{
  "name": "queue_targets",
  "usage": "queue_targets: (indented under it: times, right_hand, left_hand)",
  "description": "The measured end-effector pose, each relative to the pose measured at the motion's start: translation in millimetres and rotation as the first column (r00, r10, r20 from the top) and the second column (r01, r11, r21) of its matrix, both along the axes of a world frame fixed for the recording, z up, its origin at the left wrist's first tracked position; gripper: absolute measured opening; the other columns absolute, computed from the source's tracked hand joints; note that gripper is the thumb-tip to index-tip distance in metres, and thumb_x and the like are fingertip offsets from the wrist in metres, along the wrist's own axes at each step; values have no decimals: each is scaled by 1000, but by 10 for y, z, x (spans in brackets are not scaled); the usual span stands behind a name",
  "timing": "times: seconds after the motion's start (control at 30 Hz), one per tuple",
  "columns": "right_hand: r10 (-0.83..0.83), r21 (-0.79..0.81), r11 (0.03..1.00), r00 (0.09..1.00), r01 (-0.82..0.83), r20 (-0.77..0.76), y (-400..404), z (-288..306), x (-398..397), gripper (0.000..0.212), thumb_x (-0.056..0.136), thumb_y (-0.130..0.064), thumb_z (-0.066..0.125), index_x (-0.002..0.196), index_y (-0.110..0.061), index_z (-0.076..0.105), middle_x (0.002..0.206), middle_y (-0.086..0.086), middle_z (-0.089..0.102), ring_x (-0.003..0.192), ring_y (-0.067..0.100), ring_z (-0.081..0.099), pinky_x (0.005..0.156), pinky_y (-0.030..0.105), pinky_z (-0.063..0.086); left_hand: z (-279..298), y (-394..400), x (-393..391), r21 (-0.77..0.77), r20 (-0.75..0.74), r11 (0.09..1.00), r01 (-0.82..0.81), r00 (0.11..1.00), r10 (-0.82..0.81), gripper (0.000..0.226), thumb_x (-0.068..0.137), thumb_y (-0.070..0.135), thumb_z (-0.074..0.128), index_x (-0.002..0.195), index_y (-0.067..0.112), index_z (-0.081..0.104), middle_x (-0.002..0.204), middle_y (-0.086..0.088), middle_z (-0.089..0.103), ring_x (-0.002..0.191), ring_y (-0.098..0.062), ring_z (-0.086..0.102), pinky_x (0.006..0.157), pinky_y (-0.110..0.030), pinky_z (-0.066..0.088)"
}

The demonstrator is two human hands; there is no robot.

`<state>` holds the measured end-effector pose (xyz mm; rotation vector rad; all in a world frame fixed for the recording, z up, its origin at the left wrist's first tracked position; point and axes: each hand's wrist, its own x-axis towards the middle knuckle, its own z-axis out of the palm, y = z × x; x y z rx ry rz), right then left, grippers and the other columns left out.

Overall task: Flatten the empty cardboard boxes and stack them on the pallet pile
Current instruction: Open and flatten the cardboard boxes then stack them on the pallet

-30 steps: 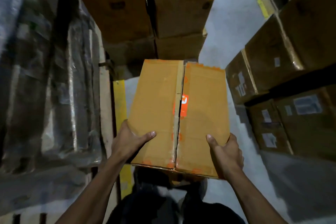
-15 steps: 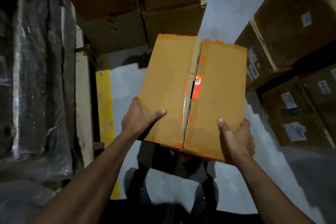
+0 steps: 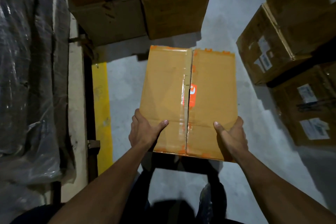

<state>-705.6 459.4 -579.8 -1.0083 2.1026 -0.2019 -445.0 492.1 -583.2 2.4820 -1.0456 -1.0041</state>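
Gripped at its near corners, an orange-tan cardboard box (image 3: pixel 189 100) is held out at waist height above a grey concrete floor (image 3: pixel 125 87), between stacked brown cartons (image 3: pixel 138 11) ahead and labelled cartons (image 3: pixel 291 51) to the right. The left hand (image 3: pixel 143 131) is clamped on the near left corner, thumb laid across the top panel and fingers hidden beneath; the right hand (image 3: pixel 231 136) is clamped likewise on the near right corner. The hands are kept well apart, one at each side. A centre seam (image 3: pixel 188 96) is seen slit along the top, with torn clear tape and an orange sticker (image 3: pixel 192 97) beside it. The box is judged light and probably empty, being carried easily at the edge alone, though its contents cannot be seen. The panels appear stiff yet crushable, the taped strip slick. For flattening, the slit flaps at the seam are judged the best hold. A wrapped pallet load (image 3: pixel 31 78) is seen at left, beside a yellow floor line (image 3: pixel 101 114).
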Motion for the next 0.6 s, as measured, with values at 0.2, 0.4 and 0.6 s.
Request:
queue_targets:
  times: [0.2,0.4,0.6]
  right_hand:
    - [-10,-63,998,999,7,-47,28,45,71,78,89,-51,67,145,-29,18,149,11,24,128,43,45,105,57,37]
    - [123,-30,992,988,-126,-89,298,242,116,50,99,-56,45,141,-34,31,146,11,28,126,41,43,100,53,38]
    - [342,118,934,940,-337,-25,718,307,-74,78,97,-57,49,156,-45,-1,161,10,7,135,43,38,110,52,36]
  left_hand:
    - [-44,-1,67,-6,-5,984,177,984,-177,99,78,71,64,153,41,6,153,-14,24,134,-39,39,103,-53,41]
    - [110,241,184,6,-53,918,395,917,-395,91,86,68,57,157,41,6,162,-17,1,146,-41,20,115,-53,27]
    - [167,649,309,67,-141,857,512,855,-499,98,86,66,59,155,45,-8,163,-17,-11,148,-41,21,118,-49,26]
